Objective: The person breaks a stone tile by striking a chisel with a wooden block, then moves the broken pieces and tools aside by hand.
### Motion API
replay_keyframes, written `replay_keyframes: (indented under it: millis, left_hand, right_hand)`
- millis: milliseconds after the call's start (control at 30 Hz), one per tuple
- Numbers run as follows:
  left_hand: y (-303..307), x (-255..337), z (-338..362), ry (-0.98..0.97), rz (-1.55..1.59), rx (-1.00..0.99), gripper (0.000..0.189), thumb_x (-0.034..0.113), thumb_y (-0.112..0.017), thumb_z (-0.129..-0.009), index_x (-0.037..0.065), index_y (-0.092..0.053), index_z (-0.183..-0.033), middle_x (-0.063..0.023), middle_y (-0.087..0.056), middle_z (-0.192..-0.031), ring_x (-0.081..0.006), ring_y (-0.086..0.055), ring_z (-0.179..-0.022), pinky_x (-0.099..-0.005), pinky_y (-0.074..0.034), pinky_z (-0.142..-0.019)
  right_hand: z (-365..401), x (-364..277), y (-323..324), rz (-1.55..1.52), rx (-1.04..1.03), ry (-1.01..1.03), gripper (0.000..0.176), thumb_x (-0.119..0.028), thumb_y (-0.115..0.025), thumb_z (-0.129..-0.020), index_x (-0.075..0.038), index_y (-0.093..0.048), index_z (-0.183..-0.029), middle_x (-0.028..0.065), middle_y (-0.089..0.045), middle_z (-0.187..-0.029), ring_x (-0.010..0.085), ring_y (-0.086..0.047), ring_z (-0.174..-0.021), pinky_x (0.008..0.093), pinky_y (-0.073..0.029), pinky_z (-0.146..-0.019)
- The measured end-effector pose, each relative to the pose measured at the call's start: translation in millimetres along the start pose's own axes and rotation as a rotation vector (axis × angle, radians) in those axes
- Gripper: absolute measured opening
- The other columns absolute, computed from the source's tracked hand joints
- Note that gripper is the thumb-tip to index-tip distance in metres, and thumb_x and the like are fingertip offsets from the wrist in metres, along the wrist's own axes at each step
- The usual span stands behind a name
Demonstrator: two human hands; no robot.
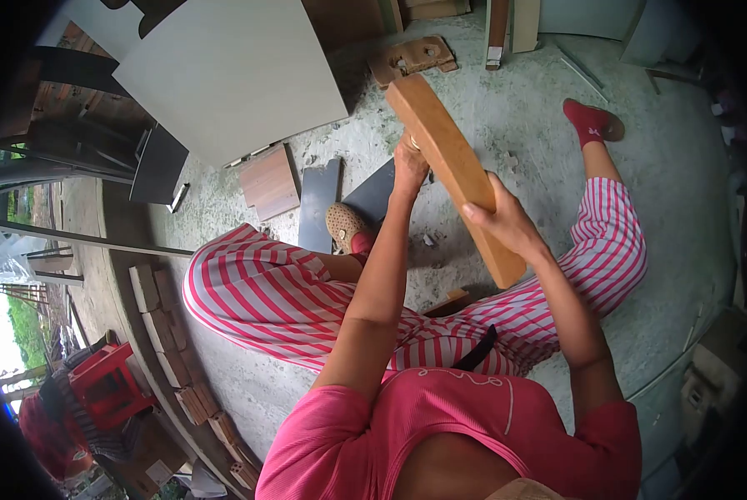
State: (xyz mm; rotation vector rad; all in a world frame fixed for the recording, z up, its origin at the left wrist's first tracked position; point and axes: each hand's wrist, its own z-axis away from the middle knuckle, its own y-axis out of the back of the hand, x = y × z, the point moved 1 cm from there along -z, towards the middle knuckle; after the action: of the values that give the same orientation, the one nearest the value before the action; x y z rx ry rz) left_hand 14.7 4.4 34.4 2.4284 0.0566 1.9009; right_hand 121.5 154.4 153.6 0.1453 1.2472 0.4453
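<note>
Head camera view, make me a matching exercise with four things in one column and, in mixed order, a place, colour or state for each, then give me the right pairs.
Things:
1. Wooden piece
2. Large flat panel
3. Trousers
4. Shirt

Descriptions:
A. Pink with pale stripes
B. Plain pink with pale lettering on the front
C. Gripped in the right hand
D. Pale grey, at the upper left of the view

Right pairs: 1-C, 2-D, 3-A, 4-B

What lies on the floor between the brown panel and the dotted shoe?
In the head view, a grey board lies between the brown panel and the dotted shoe.
</note>
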Motion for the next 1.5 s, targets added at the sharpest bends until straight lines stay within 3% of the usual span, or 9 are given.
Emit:
replay_keyframes:
  millis: [100, 300, 400, 433, 633, 767, 867, 1200, 1500]
  left_hand:
    - [4.5, -22.9, 1.1, 0.187, -0.094, -0.045, 0.022, 0.013, -0.067, -0.073, 0.001, -0.053, -0.086, -0.0160, -0.062, -0.076, -0.0278, -0.061, -0.071, -0.0374, -0.047, -0.067]
    - [7.0, -6.5, -0.1, 0.178, -0.173, -0.037, 0.021, 0.013, -0.066, -0.073, 0.001, -0.052, -0.084, -0.0164, -0.062, -0.074, -0.0266, -0.061, -0.068, -0.0368, -0.048, -0.065]
    - [6.0, -23.0, 10.1, 0.131, -0.110, -0.047, 0.022, 0.012, -0.065, -0.075, 0.000, -0.055, -0.090, -0.0166, -0.064, -0.080, -0.0270, -0.063, -0.072, -0.0360, -0.049, -0.067]
    - [8.0, -25.2, 13.9, 0.065, -0.062, -0.057, 0.024, 0.012, -0.065, -0.076, 0.000, -0.055, -0.095, -0.0167, -0.065, -0.084, -0.0275, -0.064, -0.075, -0.0353, -0.049, -0.068]
    - [11.3, -29.3, 2.6, 0.134, 0.009, -0.061, 0.022, 0.011, -0.066, -0.075, 0.000, -0.053, -0.090, -0.0120, -0.061, -0.073, -0.0215, -0.058, -0.065, -0.0346, -0.048, -0.065]
    - [31.7, -11.7, -6.5, 0.350, 0.032, 0.210, 0.011, 0.009, -0.065, -0.075, 0.004, -0.055, -0.076, -0.0009, -0.056, -0.068, -0.0102, -0.050, -0.061, -0.0258, -0.042, -0.059]
    - [45.6, -5.2, -17.7, 0.269, 0.247, 0.325, 0.011, 0.010, -0.064, -0.076, 0.005, -0.055, -0.077, -0.0003, -0.055, -0.068, -0.0098, -0.049, -0.061, -0.0258, -0.042, -0.059]
    - [44.6, -12.9, -14.9, 0.247, -0.036, 0.315, 0.015, 0.011, -0.065, -0.076, 0.006, -0.051, -0.081, 0.0003, -0.052, -0.069, -0.0092, -0.047, -0.062, -0.0254, -0.040, -0.059]
    - [16.1, -0.9, -2.0, 0.210, -0.128, 0.385, 0.024, 0.014, -0.065, -0.078, 0.001, -0.047, -0.089, -0.0085, -0.053, -0.074, -0.0173, -0.050, -0.068, -0.0305, -0.044, -0.068]
  right_hand:
    - [11.5, -16.6, 7.0, -0.151, 0.169, 0.097, 0.068, -0.049, -0.057, -0.079, 0.001, -0.041, -0.122, 0.0148, -0.053, -0.109, 0.0213, -0.051, -0.103, 0.0341, -0.040, -0.088]
    - [19.9, -57.2, 22.8, -0.344, 0.289, 0.398, 0.070, -0.043, -0.061, -0.073, 0.001, -0.038, -0.122, 0.0135, -0.053, -0.102, 0.0214, -0.053, -0.095, 0.0335, -0.043, -0.081]
    - [8.1, -25.1, -3.5, -0.006, 0.100, 0.070, 0.067, -0.039, -0.062, -0.074, -0.002, -0.039, -0.124, 0.0229, -0.060, -0.100, 0.0342, -0.061, -0.094, 0.0385, -0.046, -0.081]
    - [2.3, -16.7, -12.3, 0.142, -0.054, -0.133, 0.066, -0.036, -0.061, -0.075, 0.000, -0.039, -0.126, 0.0194, -0.057, -0.106, 0.0272, -0.058, -0.097, 0.0365, -0.044, -0.085]
    - [5.4, -41.7, 11.2, -0.052, 0.048, 0.032, 0.069, -0.043, -0.059, -0.078, 0.001, -0.039, -0.126, 0.0175, -0.055, -0.109, 0.0237, -0.054, -0.101, 0.0354, -0.041, -0.088]
    - [9.6, -73.3, 31.5, -0.138, 0.236, 0.263, 0.075, -0.049, -0.060, -0.075, 0.003, -0.038, -0.124, 0.0158, -0.053, -0.107, 0.0216, -0.052, -0.100, 0.0336, -0.041, -0.088]
    - [15.7, -61.1, 31.2, -0.307, 0.224, 0.252, 0.074, -0.052, -0.057, -0.076, 0.002, -0.039, -0.124, 0.0129, -0.050, -0.109, 0.0193, -0.047, -0.102, 0.0325, -0.037, -0.090]
    - [30.3, -18.3, 14.2, -0.335, 0.192, 0.081, 0.073, -0.053, -0.054, -0.080, 0.002, -0.039, -0.125, 0.0124, -0.050, -0.109, 0.0193, -0.047, -0.102, 0.0327, -0.037, -0.090]
    - [16.9, -90.6, 44.9, -0.338, 0.301, 0.360, 0.074, -0.049, -0.059, -0.075, 0.002, -0.039, -0.124, 0.0137, -0.051, -0.108, 0.0206, -0.049, -0.098, 0.0321, -0.040, -0.086]
